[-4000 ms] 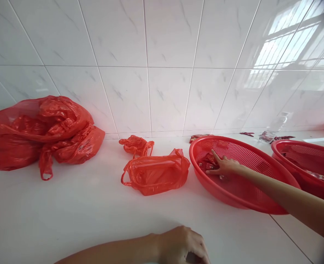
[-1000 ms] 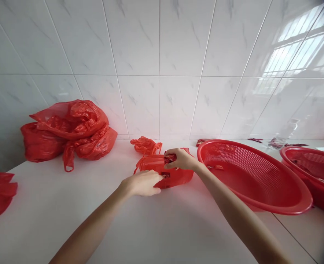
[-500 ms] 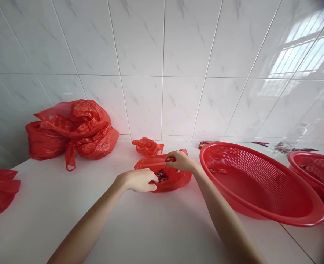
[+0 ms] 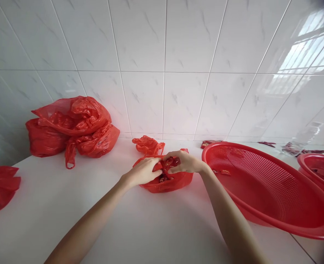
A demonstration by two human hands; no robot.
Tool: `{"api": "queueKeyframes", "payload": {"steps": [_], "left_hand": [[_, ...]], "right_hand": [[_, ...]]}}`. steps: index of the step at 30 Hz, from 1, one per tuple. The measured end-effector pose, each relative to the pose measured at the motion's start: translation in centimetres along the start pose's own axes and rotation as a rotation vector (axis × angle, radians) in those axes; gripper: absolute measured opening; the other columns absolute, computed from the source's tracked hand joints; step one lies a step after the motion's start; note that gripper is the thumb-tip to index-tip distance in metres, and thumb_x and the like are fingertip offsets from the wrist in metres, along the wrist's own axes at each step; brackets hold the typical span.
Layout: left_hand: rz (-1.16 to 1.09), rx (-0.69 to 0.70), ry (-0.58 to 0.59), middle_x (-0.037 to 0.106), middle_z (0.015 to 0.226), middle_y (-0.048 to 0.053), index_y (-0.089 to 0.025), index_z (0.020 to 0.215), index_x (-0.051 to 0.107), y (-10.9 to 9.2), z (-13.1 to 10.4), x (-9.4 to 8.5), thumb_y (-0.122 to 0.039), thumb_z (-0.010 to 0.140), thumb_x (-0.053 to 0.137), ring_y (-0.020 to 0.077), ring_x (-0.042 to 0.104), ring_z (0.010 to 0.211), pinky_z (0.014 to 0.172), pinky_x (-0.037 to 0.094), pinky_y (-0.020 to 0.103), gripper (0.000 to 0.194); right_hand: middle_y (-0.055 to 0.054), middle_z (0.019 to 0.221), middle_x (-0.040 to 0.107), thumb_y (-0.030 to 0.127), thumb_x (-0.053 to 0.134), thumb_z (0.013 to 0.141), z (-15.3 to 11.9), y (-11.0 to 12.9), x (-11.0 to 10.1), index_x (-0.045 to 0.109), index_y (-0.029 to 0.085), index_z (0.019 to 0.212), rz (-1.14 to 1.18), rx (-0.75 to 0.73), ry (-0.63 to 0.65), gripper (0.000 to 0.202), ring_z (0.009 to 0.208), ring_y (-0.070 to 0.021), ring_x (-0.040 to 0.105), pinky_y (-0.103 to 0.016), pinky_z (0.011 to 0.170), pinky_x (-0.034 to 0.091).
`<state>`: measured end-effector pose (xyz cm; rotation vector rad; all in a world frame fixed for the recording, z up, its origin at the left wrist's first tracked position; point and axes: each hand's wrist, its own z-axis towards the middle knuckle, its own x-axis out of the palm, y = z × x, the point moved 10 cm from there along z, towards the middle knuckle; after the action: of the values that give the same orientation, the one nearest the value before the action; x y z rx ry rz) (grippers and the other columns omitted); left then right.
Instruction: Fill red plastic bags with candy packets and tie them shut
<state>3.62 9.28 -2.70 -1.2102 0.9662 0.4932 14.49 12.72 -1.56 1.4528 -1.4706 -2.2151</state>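
Observation:
In front of me on the white surface sits a red plastic bag point(image 4: 166, 187) with its mouth open and small dark red wrapped packets point(image 4: 165, 178) inside. My left hand point(image 4: 147, 171) reaches over the bag's left side, thumb and fingers curled. From the right, my right hand point(image 4: 183, 162) bends its fingers over the bag mouth. Between the two hands is a bunch of shiny red packets point(image 4: 170, 164), gripped from both sides; the fingertips are partly hidden. Close to my right wrist stands a large red plastic basket point(image 4: 250, 190), with a few packets point(image 4: 225, 172) in it.
A crumpled red bag point(image 4: 148, 145) lies behind the working bag. Full red bags point(image 4: 76, 128) are heaped at back left, and another red bag point(image 4: 1, 189) is at the left edge. A second red basket point(image 4: 320, 172) and a clear bottle point(image 4: 302, 141) stand right. A tiled wall point(image 4: 142, 106) closes the back.
My left hand has moved up and right, closer to my right hand. Shiny red packets now show between the hands. The view has shifted slightly.

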Motion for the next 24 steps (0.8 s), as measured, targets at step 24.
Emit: {"api": "queueKeyframes", "payload": {"steps": [24], "left_hand": [[-0.947, 0.222, -0.326, 0.068, 0.087, 0.004, -0.014, 0.099, 0.072, -0.9, 0.6, -3.5, -0.04, 0.089, 0.068, 0.0111, 0.061, 0.065, 0.066, 0.052, 0.026, 0.028]], "right_hand": [[-0.002, 0.075, 0.07, 0.03, 0.088, 0.067, -0.7, 1.7, -4.0, 0.068, 0.016, 0.079, 0.72, -0.178, -0.439, 0.028, 0.065, -0.0119, 0.061, -0.025, 0.06, 0.049]]}}
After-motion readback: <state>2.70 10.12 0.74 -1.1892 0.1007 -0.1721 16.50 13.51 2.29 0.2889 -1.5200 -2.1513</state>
